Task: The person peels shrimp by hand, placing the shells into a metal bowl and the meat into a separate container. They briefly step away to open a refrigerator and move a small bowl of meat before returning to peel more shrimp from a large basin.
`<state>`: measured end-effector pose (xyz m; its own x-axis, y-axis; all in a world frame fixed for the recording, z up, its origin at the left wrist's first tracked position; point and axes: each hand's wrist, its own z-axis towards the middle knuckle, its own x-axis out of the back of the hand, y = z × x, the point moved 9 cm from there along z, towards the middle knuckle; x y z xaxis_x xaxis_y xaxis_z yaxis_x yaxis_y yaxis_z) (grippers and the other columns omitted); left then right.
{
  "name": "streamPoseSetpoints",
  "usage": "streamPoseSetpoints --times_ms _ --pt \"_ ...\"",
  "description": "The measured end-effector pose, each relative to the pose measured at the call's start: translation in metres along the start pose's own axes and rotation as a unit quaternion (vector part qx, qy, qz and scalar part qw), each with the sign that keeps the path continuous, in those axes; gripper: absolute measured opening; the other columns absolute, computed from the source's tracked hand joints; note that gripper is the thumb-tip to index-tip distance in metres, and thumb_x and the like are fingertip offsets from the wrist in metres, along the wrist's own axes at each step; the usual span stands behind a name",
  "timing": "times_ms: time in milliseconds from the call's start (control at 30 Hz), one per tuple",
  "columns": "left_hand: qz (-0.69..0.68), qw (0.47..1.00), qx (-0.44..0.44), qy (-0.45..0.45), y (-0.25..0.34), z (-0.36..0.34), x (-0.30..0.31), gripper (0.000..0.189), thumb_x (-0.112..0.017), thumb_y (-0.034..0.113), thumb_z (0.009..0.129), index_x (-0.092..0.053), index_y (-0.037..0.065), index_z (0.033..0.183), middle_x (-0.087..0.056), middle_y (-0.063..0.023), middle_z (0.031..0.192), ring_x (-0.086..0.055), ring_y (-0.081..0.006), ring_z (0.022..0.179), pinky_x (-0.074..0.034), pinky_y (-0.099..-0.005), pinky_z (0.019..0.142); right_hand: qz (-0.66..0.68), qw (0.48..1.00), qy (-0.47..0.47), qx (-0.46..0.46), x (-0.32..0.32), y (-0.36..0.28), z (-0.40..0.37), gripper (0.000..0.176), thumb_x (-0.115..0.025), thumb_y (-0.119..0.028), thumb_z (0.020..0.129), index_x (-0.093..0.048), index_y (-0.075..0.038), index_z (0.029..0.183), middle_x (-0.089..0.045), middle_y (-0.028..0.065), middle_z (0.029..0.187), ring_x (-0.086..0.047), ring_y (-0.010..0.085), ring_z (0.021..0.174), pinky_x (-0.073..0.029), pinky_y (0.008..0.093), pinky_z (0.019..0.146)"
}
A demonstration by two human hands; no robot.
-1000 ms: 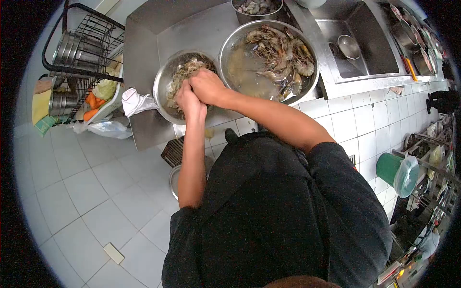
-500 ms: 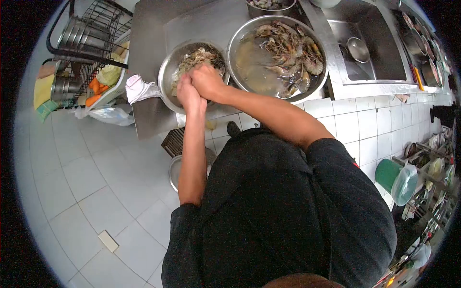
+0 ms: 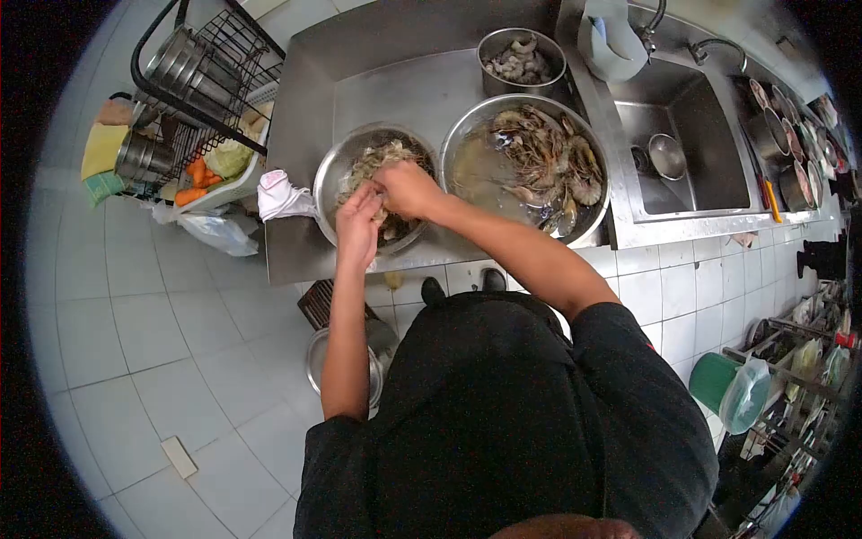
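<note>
Carrots [image 3: 191, 196] + cabbage [image 3: 229, 160] in wht crate [image 3: 235, 190], far L; rnd bowl [image 3: 666, 156] in sink [image 3: 716, 180]; grn bucket [image 3: 712, 381] lower R.

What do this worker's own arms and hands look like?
The left grip and right grip are plain human hands, without gloves or cables. The forearms are bare, no watch visible, below short black sleeves; a small red mark shows on the right sleeve's outer edge.

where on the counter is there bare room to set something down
Widest patch: the steel counter behind the left bowl and left of the small pot. A smaller one: the corner in front of the white cloth. Crowded: left bowl beside prawn basin, with left hand and right hand over the bowl.
</note>
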<state>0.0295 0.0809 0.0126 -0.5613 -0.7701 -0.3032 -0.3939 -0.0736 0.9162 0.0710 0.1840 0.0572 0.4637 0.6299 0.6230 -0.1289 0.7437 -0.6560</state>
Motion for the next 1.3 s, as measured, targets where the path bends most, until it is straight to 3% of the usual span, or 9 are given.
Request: streamPoseSetpoints --times_ms 167,333,600,700,733,867,1100,1233,1300 --pt "0.102 0.994 0.037 -0.01 0.016 -0.007 -0.005 0.04 -0.051 0.003 0.091 -0.048 -0.01 0.128 -0.059 -0.0112 0.117 -0.059 -0.0166 0.101 -0.051 -0.0314 0.087 -0.068 0.996 -0.064 -0.008 0.001 -0.003 0.009 0.022 -0.066 -0.014 0.063 -0.067 -0.005 0.082 -0.066 0.0179 0.084 -0.063 0.0369 0.082 -0.05 0.0448 0.076" --pt "0.065 0.996 -0.022 0.048 0.021 -0.014 0.013 0.036 -0.052 0.0 0.089 -0.049 -0.016 0.121 -0.062 -0.0181 0.103 -0.065 -0.0209 0.083 -0.055 -0.0303 0.079 0.008 0.995 0.035 -0.09 0.007 0.016 0.012 0.016 -0.061 -0.014 0.071 -0.069 -0.002 0.079 -0.065 0.0213 0.08 -0.064 0.0389 0.079 -0.051 0.0456 0.075" --pt "-0.004 0.988 -0.084 0.133 0.035 -0.043 0.045 0.036 -0.054 -0.004 0.086 -0.048 -0.019 0.118 -0.06 -0.0185 0.1 -0.065 -0.0227 0.083 -0.056 -0.0328 0.08 0.087 0.957 0.114 -0.253 0.014 0.054 0.019 0.022 -0.06 -0.015 0.074 -0.071 -0.002 0.087 -0.066 0.0235 0.084 -0.065 0.0398 0.081 -0.051 0.045 0.078" --pt "-0.051 0.981 -0.091 0.162 0.042 -0.056 0.053 0.036 -0.054 -0.003 0.086 -0.047 -0.019 0.117 -0.059 -0.0173 0.098 -0.064 -0.0232 0.081 -0.056 -0.0333 0.08 0.018 0.988 0.037 -0.151 0.011 0.039 0.031 0.021 -0.061 -0.015 0.073 -0.071 -0.001 0.084 -0.065 0.0241 0.083 -0.065 0.0394 0.081 -0.052 0.0442 0.079" --pt "-0.068 0.98 -0.091 0.166 0.039 -0.053 0.056 0.036 -0.054 -0.003 0.086 -0.047 -0.02 0.117 -0.059 -0.0168 0.097 -0.064 -0.0232 0.08 -0.056 -0.0333 0.08 -0.037 0.98 -0.135 -0.144 -0.014 0.037 0.033 0.035 -0.064 -0.017 0.071 -0.068 -0.001 0.102 -0.066 0.0239 0.097 -0.064 0.0383 0.092 -0.05 0.0427 0.086" --pt "-0.081 0.973 -0.089 0.196 0.028 -0.043 0.061 0.039 -0.055 -0.002 0.086 -0.045 -0.019 0.119 -0.059 -0.015 0.095 -0.064 -0.0224 0.078 -0.055 -0.0312 0.075 -0.024 0.979 -0.191 -0.06 -0.022 -0.02 0.024 0.073 -0.063 -0.011 0.071 -0.038 0.0 0.138 -0.049 0.0256 0.132 -0.049 0.0381 0.121 -0.038 0.0377 0.105" --pt "-0.043 0.976 -0.045 0.207 0.027 -0.041 0.041 0.043 -0.057 0.001 0.086 -0.046 -0.013 0.124 -0.06 -0.0122 0.096 -0.06 -0.0138 0.076 -0.046 -0.0237 0.057 -0.082 0.958 -0.274 0.005 -0.034 -0.06 0.004 0.047 -0.062 -0.01 0.072 -0.055 0.0 0.117 -0.059 0.0224 0.115 -0.06 0.0386 0.101 -0.049 0.0457 0.087" --pt "0.041 0.993 0.049 0.098 0.024 -0.04 0.026 0.037 -0.057 0.003 0.087 -0.051 -0.01 0.12 -0.06 -0.0084 0.1 -0.059 -0.0114 0.077 -0.047 -0.0232 0.06 -0.075 0.98 -0.169 0.066 -0.03 -0.051 -0.01 0.038 -0.065 -0.008 0.068 -0.061 -0.001 0.105 -0.064 0.0199 0.097 -0.063 0.0368 0.093 -0.051 0.0451 0.081" --pt "0.041 0.995 0.088 0.008 0.006 -0.024 0.027 0.036 -0.056 0.005 0.088 -0.052 -0.005 0.123 -0.061 -0.0117 0.108 -0.062 -0.0191 0.093 -0.053 -0.033 0.077 -0.076 0.98 -0.165 0.078 -0.027 -0.052 -0.013 0.031 -0.069 -0.01 0.066 -0.065 0.001 0.095 -0.066 0.0207 0.095 -0.065 0.0354 0.092 -0.052 0.0436 0.082"
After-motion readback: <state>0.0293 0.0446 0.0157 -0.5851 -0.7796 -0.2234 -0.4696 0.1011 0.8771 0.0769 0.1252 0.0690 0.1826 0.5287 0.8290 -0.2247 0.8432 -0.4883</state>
